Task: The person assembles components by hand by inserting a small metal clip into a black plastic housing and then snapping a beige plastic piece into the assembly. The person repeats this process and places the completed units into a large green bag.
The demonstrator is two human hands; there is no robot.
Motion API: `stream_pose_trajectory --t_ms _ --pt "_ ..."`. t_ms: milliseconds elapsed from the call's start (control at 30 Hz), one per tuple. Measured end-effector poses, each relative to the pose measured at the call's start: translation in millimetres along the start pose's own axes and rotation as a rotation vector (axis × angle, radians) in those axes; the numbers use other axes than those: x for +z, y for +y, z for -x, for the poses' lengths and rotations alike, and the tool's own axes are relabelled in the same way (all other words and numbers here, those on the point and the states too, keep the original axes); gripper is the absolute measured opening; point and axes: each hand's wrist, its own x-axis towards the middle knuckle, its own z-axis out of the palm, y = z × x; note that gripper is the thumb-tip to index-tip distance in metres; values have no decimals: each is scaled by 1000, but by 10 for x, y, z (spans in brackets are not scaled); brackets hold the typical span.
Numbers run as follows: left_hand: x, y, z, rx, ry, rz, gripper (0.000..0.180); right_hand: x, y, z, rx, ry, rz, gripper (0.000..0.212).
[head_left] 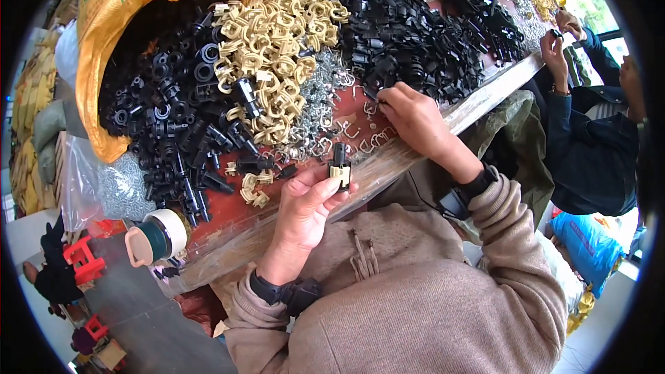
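My left hand (306,209) is closed on a small black plastic fitting (339,154) that stands upright above the table's front edge. A cream plastic clip (340,176) sits around the fitting's lower part. Farther right, my right hand (418,119) has its fingers pinched together at the near edge of a heap of black plastic pieces (415,34). Whatever those fingertips hold is too small to make out. Bent wire clips (350,128) lie loose on the red tabletop (225,208) between my hands. Behind them rises a pile of cream clips (267,48).
Black tubular fittings (170,104) spill from a yellow woven sack (90,76) at the left. A green and white cup-shaped container (158,235) stands on the near left corner. Along the front runs a wooden edge (478,107). Another person's hands (554,48) work at the far right.
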Motion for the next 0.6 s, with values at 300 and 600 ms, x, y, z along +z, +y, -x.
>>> stream_pose_trajectory --t_ms 300,600 --pt "49 -22 1 3 -34 19 25 -168 -388 181 436 -223 -1785 13" --pt "146 -69 -38 -25 -72 -28 28 -293 -486 269 417 -162 -1894 11"
